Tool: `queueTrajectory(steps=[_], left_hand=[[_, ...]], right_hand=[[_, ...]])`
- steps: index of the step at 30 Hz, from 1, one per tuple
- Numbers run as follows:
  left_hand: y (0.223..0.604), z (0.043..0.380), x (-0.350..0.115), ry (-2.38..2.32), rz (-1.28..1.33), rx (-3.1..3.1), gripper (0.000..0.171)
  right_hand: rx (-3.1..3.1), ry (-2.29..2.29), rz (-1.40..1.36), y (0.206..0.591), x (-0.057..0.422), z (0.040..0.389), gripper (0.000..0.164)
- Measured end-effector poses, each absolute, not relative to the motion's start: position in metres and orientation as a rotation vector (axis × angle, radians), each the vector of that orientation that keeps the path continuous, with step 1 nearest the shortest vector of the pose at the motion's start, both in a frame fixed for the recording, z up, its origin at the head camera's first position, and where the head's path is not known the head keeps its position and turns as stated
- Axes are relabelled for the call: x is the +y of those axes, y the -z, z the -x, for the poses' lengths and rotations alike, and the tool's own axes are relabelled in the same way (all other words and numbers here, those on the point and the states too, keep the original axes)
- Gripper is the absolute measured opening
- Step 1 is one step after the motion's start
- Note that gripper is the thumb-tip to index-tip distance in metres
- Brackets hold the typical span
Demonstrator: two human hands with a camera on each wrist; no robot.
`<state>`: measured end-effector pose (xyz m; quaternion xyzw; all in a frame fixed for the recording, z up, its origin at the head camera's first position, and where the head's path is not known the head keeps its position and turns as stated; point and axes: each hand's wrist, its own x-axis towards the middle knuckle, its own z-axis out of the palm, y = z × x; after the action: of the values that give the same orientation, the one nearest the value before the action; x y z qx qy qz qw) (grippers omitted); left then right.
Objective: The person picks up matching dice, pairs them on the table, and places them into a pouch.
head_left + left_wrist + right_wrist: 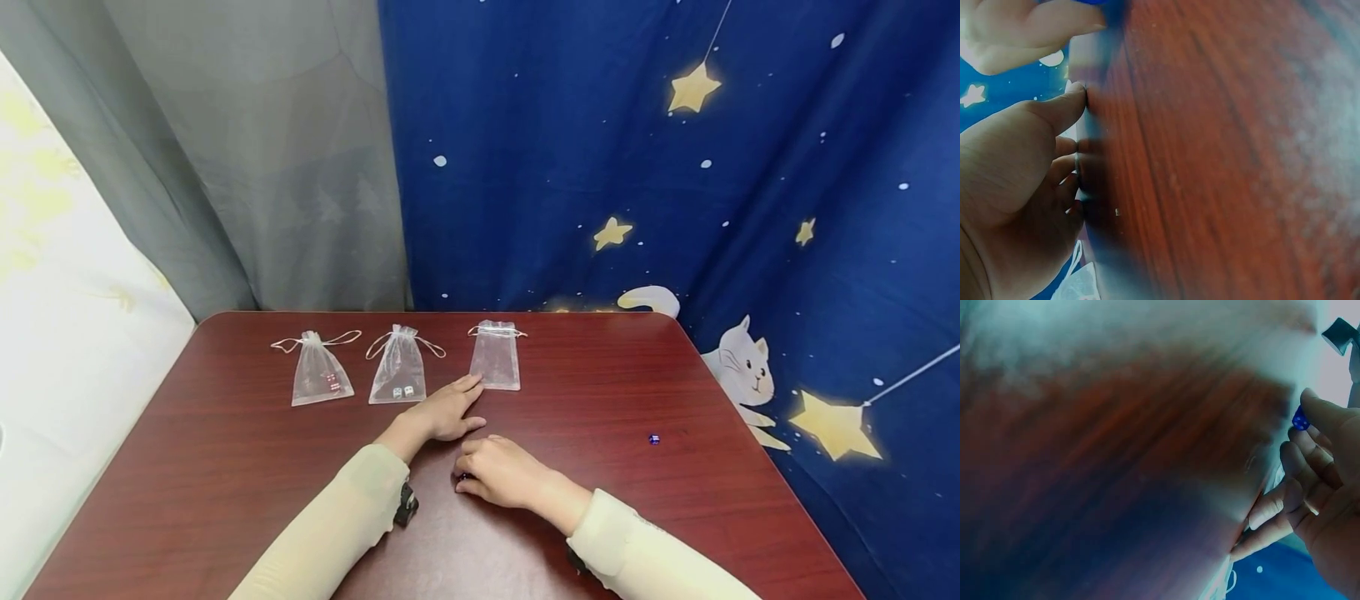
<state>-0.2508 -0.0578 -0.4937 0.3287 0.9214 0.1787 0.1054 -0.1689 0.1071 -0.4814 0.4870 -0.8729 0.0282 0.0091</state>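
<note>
My right hand [501,473] pinches a blue die [1300,419] between thumb and finger, low over the middle of the table. In the right wrist view white pips show on the die's face. Just ahead and to the left, my left hand [448,408] rests on the table with its fingers extended. Its fingertips reach the lower left corner of a flat sheer white drawstring bag [497,360], in which no dice show. A second blue die [654,439] lies apart on the right side of the table.
Left of that bag lie two more sheer drawstring bags, gathered at the neck. The far left bag [311,375] contains red dice [332,382]; the middle bag [393,362] contains whitish dice [403,392]. Behind the dark red wooden table [225,467] hangs a blue star-patterned curtain [525,167].
</note>
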Motion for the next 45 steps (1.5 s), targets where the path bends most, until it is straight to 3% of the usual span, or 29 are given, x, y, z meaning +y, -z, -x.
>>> queueTrajectory(steps=[18, 25, 45], left_hand=[[0.497, 0.252, -0.059, -0.547, -0.978, 2.707, 0.067], [0.498, 0.252, -0.058, -0.561, -0.969, 2.707, 0.067], [0.497, 0.251, -0.059, -0.567, -0.946, 2.700, 0.068]], right_hand=[[-2.671, -0.321, -1.456, 0.472, 0.125, 0.169, 0.019], [-2.597, -0.499, -1.345, 0.461, 0.156, 0.182, 0.012], [-2.654, -0.567, -0.822, 0.450, 0.269, 0.197, 0.018]])
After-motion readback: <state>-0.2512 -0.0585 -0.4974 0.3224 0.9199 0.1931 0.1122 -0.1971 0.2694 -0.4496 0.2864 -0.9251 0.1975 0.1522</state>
